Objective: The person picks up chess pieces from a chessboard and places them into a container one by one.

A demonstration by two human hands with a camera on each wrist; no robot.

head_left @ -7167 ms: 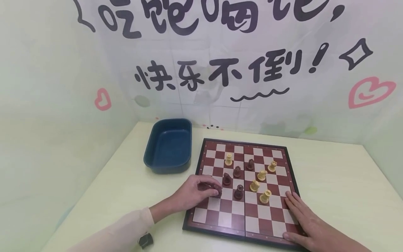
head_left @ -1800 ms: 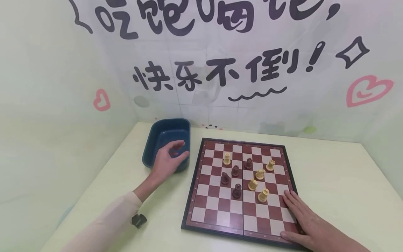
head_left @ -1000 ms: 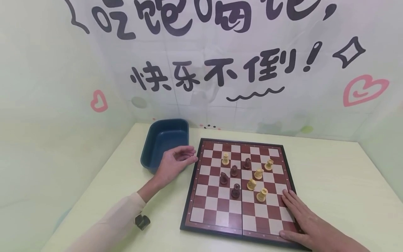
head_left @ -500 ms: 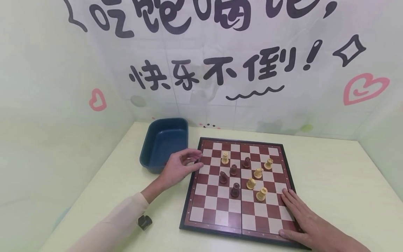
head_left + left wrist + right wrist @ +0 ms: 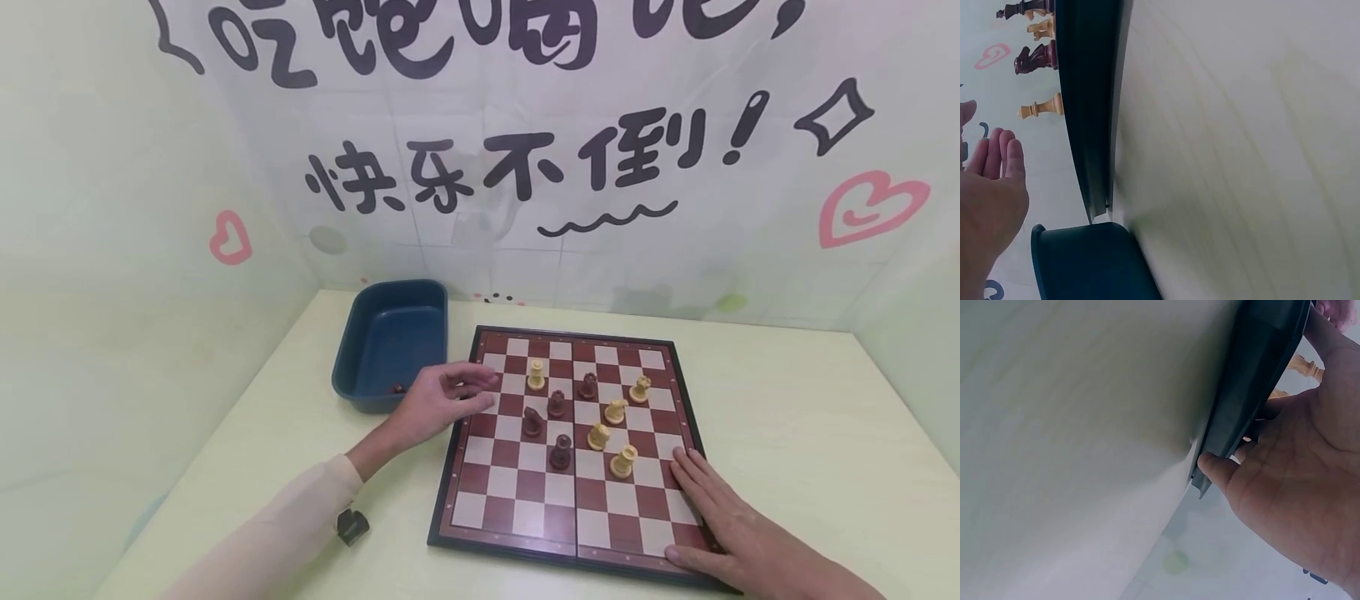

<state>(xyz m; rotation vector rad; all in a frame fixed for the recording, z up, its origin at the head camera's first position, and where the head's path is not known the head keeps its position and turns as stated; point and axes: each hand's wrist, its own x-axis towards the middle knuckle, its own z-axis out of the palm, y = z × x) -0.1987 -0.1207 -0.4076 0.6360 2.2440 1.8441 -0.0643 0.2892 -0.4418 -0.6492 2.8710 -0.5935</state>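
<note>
My left hand point(image 5: 438, 404) hovers over the left edge of the chessboard point(image 5: 517, 517), fingers relaxed and holding nothing. Nearest to it stand a pale, tall chess piece point(image 5: 536, 376) and a dark knight point(image 5: 532, 421); the left wrist view also shows this dark knight point(image 5: 1035, 57) in profile. Two more dark pieces stand near the middle, one of them a dark rook-like piece point(image 5: 560, 452). Several pale pieces, including a pale knight point(image 5: 615, 411), are right of centre. My right hand point(image 5: 727, 525) rests flat along the board's right edge, its fingertips on the border squares.
A blue plastic bin point(image 5: 345, 385) stands left of the board, with a small dark red piece point(image 5: 397, 388) partly visible inside. A printed wall sheet point(image 5: 487, 267) rises behind the pale table point(image 5: 795, 433).
Earlier my left hand held a dark chess piece at the board's left; that piece left the board. The hand went over the bin, then back right to the board, without it. Right hand stays.
</note>
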